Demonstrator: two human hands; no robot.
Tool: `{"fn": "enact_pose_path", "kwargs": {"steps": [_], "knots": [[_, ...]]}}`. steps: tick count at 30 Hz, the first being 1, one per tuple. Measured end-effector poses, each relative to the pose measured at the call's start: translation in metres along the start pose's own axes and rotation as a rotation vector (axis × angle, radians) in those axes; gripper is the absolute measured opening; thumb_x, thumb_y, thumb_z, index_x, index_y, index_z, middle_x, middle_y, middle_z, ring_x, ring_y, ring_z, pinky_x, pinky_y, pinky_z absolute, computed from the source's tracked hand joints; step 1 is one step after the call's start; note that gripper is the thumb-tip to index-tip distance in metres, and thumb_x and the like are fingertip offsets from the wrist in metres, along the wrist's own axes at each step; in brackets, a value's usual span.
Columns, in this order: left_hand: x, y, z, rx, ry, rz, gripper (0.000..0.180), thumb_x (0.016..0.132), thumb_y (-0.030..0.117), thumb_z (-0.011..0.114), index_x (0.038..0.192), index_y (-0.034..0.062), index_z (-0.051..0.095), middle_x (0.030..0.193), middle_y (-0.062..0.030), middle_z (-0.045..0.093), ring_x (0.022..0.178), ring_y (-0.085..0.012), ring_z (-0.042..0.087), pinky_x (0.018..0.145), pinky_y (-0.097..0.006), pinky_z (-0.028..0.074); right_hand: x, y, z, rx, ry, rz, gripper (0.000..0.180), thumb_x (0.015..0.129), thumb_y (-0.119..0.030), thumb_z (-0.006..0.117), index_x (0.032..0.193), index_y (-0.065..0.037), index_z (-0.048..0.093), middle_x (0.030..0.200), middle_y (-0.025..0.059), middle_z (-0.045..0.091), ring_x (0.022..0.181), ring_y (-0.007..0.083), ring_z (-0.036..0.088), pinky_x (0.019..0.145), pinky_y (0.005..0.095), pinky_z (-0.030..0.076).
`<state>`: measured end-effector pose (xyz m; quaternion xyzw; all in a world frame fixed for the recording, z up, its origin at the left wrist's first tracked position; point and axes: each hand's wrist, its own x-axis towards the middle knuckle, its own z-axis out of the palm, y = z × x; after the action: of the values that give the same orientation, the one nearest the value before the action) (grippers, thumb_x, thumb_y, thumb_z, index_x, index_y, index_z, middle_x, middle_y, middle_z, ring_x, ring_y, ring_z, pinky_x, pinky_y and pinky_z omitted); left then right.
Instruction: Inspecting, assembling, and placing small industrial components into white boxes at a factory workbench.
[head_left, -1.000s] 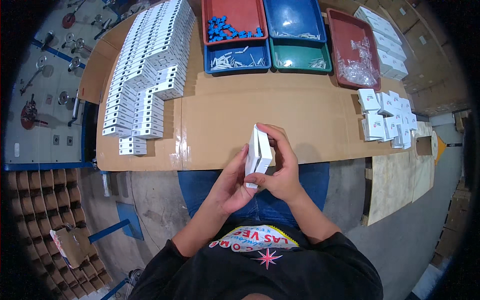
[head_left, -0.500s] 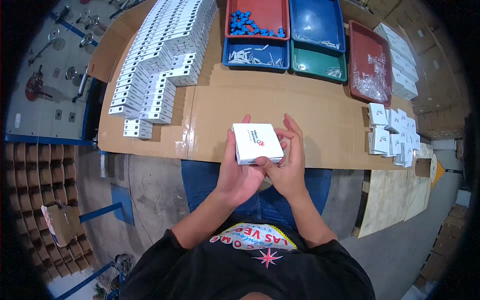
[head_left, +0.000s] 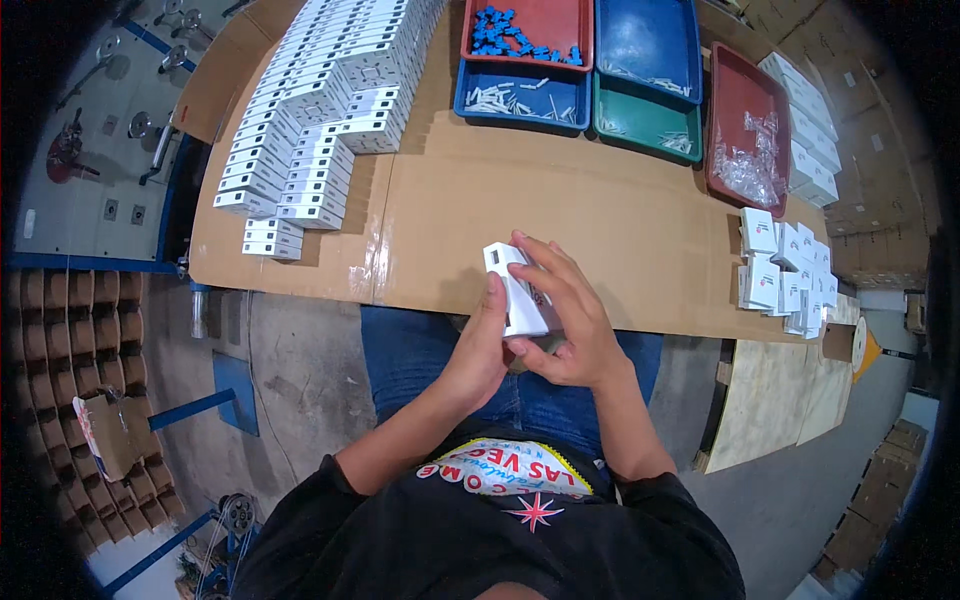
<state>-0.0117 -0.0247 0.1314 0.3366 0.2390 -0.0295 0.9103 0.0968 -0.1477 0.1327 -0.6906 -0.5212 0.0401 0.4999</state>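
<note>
Small white box (head_left: 517, 290) at frame centre, held over the near edge of the cardboard-covered table (head_left: 620, 220), above the lap. Left hand (head_left: 478, 345) presses its thumb along the box's left side; right hand (head_left: 565, 320) has fingers spread over its top and right face, clamping it. Box stands on edge, narrow face up.

Risk: grip is only fingertip pressure, so a slip could drop the box into the lap or spring a flap open.

Upper left: rows of stacked white boxes (head_left: 310, 110). Top: red tray (head_left: 525, 30), blue trays (head_left: 520, 95), green tray (head_left: 645, 120). Right: loose white boxes (head_left: 780, 275).

Versus half a second ago: the box lay flat, broad face up; now it is turned on edge.
</note>
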Motion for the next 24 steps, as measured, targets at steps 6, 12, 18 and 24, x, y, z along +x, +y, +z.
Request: {"fn": "enact_pose_path", "kwargs": {"steps": [6,12,18,24], "knots": [[-0.007,0.002,0.013,0.015,0.001,0.063,0.059,0.112,0.051,0.034,0.161,0.022,0.017,0.145,-0.0074,0.046,0.13,-0.0215,0.054,0.104,-0.037,0.049,-0.002,0.003,0.008,0.189,0.037,0.052,0.071,0.097,-0.051,0.064,0.145,0.001,0.054,0.149,0.0287,0.048,0.134,0.0434,0.053,0.11,0.0492,0.044],[-0.013,0.005,0.024,0.055,0.023,0.104,0.058,0.113,0.041,0.037,0.163,0.0158,0.02,0.15,-0.0094,0.045,0.136,-0.0202,0.05,0.111,-0.039,0.045,-0.001,0.006,0.01,0.13,0.092,0.016,0.077,0.104,-0.063,0.043,0.141,0.003,0.059,0.15,0.03,0.046,0.132,0.0437,0.052,0.108,0.0488,0.044],[-0.012,-0.007,0.025,0.033,0.032,0.106,0.054,0.112,0.033,0.042,0.158,0.0082,0.029,0.142,-0.009,0.052,0.128,-0.0176,0.055,0.108,-0.036,0.047,-0.004,0.006,0.006,0.031,0.089,-0.023,0.074,0.107,-0.059,0.036,0.138,0.004,0.059,0.146,0.0303,0.05,0.131,0.0448,0.053,0.108,0.0501,0.044],[-0.012,-0.014,0.025,0.008,0.004,0.138,0.049,0.112,0.032,0.043,0.153,0.0054,0.037,0.13,-0.0075,0.057,0.117,-0.0137,0.059,0.102,-0.033,0.049,-0.006,0.008,0.008,0.073,0.154,-0.077,0.062,0.106,-0.05,0.045,0.133,0.002,0.063,0.143,0.0304,0.051,0.125,0.0468,0.055,0.105,0.0516,0.046]]}}
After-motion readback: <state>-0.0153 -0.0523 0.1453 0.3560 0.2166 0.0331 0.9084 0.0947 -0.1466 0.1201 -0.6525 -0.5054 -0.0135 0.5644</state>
